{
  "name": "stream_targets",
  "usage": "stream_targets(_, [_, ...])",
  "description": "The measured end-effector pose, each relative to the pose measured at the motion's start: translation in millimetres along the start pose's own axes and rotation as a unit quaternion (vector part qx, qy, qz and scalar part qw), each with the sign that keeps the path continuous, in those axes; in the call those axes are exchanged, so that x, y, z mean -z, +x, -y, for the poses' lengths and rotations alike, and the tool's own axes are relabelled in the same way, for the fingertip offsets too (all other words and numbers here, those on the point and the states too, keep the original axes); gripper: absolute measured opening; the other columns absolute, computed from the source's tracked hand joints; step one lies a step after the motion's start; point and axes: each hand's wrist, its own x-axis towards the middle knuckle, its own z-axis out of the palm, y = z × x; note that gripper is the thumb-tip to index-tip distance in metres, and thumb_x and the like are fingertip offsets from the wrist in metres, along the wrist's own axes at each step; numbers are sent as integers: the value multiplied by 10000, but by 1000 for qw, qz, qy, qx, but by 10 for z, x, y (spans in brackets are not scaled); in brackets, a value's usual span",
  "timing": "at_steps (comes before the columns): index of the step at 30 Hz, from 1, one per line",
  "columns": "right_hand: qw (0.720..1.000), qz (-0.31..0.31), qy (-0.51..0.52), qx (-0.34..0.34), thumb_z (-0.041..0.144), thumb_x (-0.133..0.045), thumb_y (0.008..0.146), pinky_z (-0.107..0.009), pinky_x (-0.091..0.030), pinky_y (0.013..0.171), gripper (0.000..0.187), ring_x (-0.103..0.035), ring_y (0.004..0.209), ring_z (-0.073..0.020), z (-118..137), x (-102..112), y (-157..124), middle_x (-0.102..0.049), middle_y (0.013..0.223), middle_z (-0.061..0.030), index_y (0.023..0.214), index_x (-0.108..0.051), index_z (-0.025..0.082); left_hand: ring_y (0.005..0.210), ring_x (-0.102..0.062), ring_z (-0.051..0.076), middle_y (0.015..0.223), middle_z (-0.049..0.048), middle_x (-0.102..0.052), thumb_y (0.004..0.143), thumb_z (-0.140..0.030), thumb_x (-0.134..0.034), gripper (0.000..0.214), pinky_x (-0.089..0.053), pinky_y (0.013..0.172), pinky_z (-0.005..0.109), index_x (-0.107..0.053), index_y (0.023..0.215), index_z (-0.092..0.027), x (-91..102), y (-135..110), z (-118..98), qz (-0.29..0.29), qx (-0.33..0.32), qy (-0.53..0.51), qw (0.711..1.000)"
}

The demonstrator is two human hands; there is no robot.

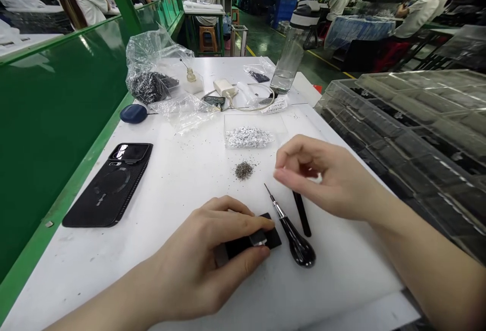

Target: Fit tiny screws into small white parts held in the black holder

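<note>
Probably light, stiff and slightly slick, the black part sits toward the counter's six o'clock, best held by its edges, where my left hand grips it. At its one o'clock, my right hand curls; I can't tell if it's gripping anything.

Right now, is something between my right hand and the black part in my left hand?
Yes: the black-handled tool lies on the table between your right hand and the black part, thin end away from you.

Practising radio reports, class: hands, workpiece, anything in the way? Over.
Left hand gripping black workpiece, partly hidden. Right hand half-curled, any contents too small to tell. Possible obstacle: black-handled screwdriver close beside workpiece.
</note>
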Motion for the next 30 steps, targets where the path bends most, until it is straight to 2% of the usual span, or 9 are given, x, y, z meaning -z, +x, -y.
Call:
stream_targets(4, [962,23,-254,-100,369,-681,1001,-318,-300,554,183,-429,466,-151,-93,92,6,-495,505,121,962,-532,271,1065,-739,190,1145,-6,-847,1053,-179,-696,324,-611,936,284,-821,1321,-313,-12,-12,-24,-11,36,-8,999])
stream_targets(9, [954,60,-270,-114,259,-699,911,-331,-232,538,163,-444,459,-175,-118,72,-50,-526,497,101,949,-542,276,1060,-723,226,1092,34,-853,1068,-163,-656,343,-611,951,341,-799,1363,-267,-6,-17,-31,4,18,5,1000])
stream_targets(14, [973,88,-189,-99,239,-638,948,-294,-302,483,69,-450,463,-150,-95,107,-40,-506,518,110,945,-579,276,1041,-725,236,1071,55,-862,1041,-119,-664,351,-589,1041,384,-802,1345,-229,-7,-18,-40,6,-9,-12,1000])
stream_targets(17, [996,26,1,-91,329,-621,1026,-276,-413,475,80,-568,491,-152,-98,125,27,-586,556,83,1049,-670,270,1028,-742,238,1060,63,-864,1024,-112,-688,328,-602,1027,368,-820,1308,-208,-10,-5,-30,4,-14,-22,1000])
stream_targets(20, [957,-77,267,-81,358,-644,1021,-310,-623,648,200,-830,842,-220,-96,75,91,-860,870,-11,1144,-783,283,1000,-755,240,1023,69,-862,1014,-106,-696,307,-614,1017,372,-827,1283,-177,-14,8,-10,4,-32,-26,999])
stream_targets(22, [931,-77,347,-80,384,-682,994,-359,-693,831,220,-830,1168,-266,-93,9,111,-897,1159,-6,1147,-824,316,985,-761,241,1010,70,-863,1016,-113,-695,300,-615,1026,384,-826,1281,-168,-14,11,-5,3,-40,-26,999])
stream_targets(24, [928,-66,357,-81,387,-753,979,-353,-711,860,168,-828,1199,-264,-99,-70,111,-903,1164,17,1119,-832,336,978,-764,240,995,69,-862,1014,-118,-700,298,-617,1020,385,-827,1279,-167,-8,11,-14,-1,-42,-22,999])
stream_targets(28, [964,-108,230,-73,445,-775,1039,-312,-723,735,189,-865,856,-221,-143,-214,86,-893,862,-25,1031,-826,263,976,-768,230,981,76,-857,998,-84,-703,276,-623,1002,353,-830,1237,-138,14,15,-50,4,-41,0,999])
stream_targets(30, [980,-101,160,-62,449,-750,1058,-322,-731,744,225,-854,878,-218,-173,-251,75,-890,935,-48,1114,-836,249,973,-768,228,985,82,-853,1002,-81,-689,273,-623,1008,343,-820,1235,-133,18,22,-52,5,-50,9,999])
